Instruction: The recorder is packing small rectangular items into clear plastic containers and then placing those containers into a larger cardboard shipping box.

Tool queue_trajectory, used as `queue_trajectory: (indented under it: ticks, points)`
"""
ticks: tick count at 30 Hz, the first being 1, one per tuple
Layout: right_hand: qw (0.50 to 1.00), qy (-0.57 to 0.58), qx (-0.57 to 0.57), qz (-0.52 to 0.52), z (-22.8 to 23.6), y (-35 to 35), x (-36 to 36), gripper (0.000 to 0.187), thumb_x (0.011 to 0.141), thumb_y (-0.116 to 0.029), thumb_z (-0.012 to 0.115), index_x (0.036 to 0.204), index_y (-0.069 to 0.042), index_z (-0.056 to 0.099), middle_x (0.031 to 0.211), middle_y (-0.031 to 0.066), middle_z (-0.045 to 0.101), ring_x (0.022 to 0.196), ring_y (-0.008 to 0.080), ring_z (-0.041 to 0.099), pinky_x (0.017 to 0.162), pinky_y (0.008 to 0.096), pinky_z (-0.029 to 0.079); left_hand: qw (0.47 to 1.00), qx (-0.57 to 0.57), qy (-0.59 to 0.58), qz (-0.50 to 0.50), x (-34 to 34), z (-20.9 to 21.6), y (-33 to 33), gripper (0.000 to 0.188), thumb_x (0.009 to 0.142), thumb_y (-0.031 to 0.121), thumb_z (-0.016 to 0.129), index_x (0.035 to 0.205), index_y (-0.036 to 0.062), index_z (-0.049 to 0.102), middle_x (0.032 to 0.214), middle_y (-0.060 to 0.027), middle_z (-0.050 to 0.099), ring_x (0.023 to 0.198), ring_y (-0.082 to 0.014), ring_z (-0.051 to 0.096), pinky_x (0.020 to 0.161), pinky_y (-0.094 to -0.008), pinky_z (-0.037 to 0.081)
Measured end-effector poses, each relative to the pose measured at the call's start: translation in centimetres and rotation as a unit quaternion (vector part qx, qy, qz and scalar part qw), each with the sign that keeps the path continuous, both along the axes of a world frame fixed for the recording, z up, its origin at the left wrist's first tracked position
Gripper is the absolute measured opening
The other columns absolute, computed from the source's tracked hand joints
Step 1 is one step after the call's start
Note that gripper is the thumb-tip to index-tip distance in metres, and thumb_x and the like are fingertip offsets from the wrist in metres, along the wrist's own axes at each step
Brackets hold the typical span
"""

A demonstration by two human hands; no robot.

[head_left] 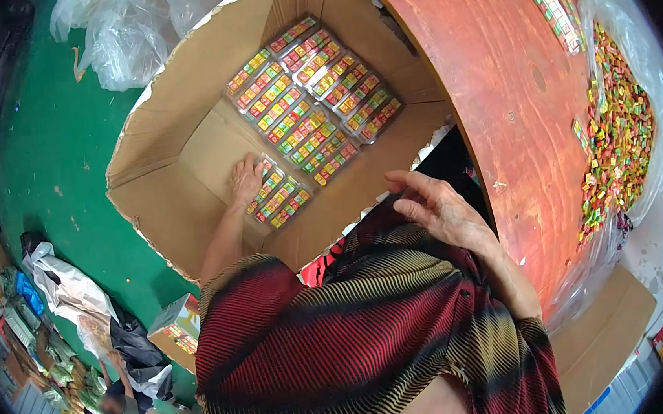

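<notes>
Two hands noted. Left hand [246, 179] found reaching down into the cardboard box [160, 143], palm flat, fingers spread on a clear tray of coloured blocks [277, 194], pressing rather than clasping. Tray lay on the box floor at the near end of a packed row of like trays [314, 98], long axis running from lower left toward upper right. Right hand [436, 207] hovered empty, fingers loosely apart, near the red table [492, 59] edge.

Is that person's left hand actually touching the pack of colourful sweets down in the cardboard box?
Touching. The head view shows the left hand lying flat on the nearest clear pack in the cardboard box, no gap between them.
</notes>
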State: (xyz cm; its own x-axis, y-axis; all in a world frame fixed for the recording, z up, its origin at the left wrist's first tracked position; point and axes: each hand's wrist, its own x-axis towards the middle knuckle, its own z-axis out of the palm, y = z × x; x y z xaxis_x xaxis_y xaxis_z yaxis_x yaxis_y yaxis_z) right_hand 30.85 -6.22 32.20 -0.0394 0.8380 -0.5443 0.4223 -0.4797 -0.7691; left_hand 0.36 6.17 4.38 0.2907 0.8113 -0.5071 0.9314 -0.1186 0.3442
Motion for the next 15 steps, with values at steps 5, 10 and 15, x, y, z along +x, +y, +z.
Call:
queue_trajectory:
  ticks: [5,10,15]
  points:
    - [0.996,-0.009,0.09,0.026,-1.4,-0.5,0.1,0.038,0.082,-0.015,0.058,0.116,0.0,0.047,0.102,0.0157,0.058,0.095,0.0251,0.057,0.08,0.0331,0.046,0.997,-0.005,-0.01,-0.076,-2.0,-0.1,0.7,0.058,0.085,0.049,0.037,0.112,-0.0009,0.047,0.105,-0.0236,0.053,0.101,-0.0379,0.047,0.086,-0.0452,0.037]
    - [0.991,0.005,0.133,-0.021,1.0,-1.0,4.1,0.032,0.085,-0.017,0.054,0.113,-0.001,0.049,0.1,0.0128,0.059,0.091,0.0221,0.057,0.079,0.0321,0.046,0.995,-0.035,0.016,0.089,-1.6,2.1,2.0,0.061,0.088,0.044,0.035,0.13,-0.0013,0.031,0.132,-0.0212,0.033,0.121,-0.0312,0.033,0.102,-0.0363,0.024]
    - [0.931,-0.18,0.253,-0.193,1.1,-3.3,13.2,0.021,0.087,-0.014,0.049,0.103,-0.003,0.056,0.094,0.0079,0.059,0.089,0.0161,0.055,0.077,0.0287,0.043,0.952,0.281,-0.055,0.106,2.1,8.1,6.0,0.038,0.09,0.025,0.041,0.116,-0.0016,0.046,0.113,-0.0218,0.049,0.101,-0.0323,0.051,0.084,-0.0369,0.042]
